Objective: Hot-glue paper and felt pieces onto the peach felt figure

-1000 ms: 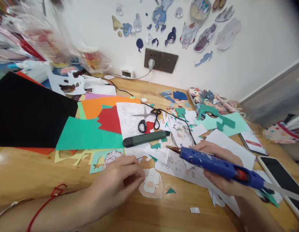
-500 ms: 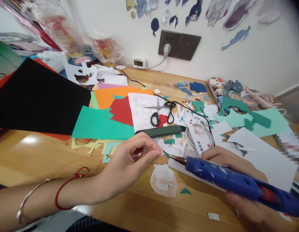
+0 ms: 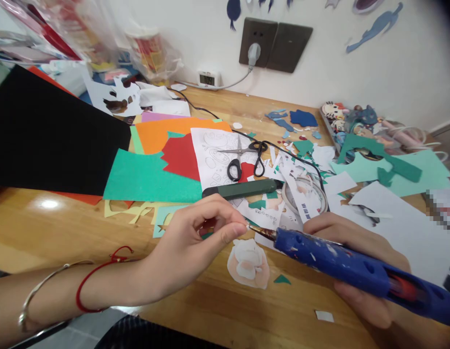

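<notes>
A hand could pass along the near strip of wooden tabletop (image 3: 242, 310), skirting the layered paper cutout (image 3: 248, 264), the green paper triangle (image 3: 283, 279) and a white scrap (image 3: 324, 316). Farther back, the scissors (image 3: 240, 150), dark green stick-shaped tool (image 3: 242, 189) and tape roll (image 3: 323, 203) crowd the middle (a black cord (image 3: 314, 166) trails through too), while the blue hot glue gun (image 3: 330, 259) bars the right, its nozzle close against the left hand's (image 3: 188, 247) fingertips.
</notes>
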The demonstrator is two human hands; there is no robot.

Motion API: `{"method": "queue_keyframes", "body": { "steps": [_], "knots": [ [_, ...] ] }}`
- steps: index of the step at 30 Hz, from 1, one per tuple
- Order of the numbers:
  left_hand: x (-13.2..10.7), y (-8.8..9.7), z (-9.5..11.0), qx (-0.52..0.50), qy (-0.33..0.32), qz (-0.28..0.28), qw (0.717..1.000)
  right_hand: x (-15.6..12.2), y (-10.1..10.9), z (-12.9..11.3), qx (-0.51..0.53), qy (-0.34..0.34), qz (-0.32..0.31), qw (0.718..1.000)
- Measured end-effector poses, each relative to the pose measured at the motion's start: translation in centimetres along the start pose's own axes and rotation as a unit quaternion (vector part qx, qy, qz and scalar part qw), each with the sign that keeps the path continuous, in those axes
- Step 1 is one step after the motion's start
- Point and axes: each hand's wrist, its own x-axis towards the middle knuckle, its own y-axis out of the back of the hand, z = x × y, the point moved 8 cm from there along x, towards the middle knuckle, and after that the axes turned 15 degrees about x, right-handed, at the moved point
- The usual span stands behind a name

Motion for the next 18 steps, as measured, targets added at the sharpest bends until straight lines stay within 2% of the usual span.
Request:
{"method": "queue_keyframes", "body": {
  "steps": [18],
  "knots": [
    [-0.19,0.01,0.04,0.032,-0.008,0.005,0.999,0.10,-0.35,0.08,-0.015,-0.014,-0.001,1.000]
  ]
}}
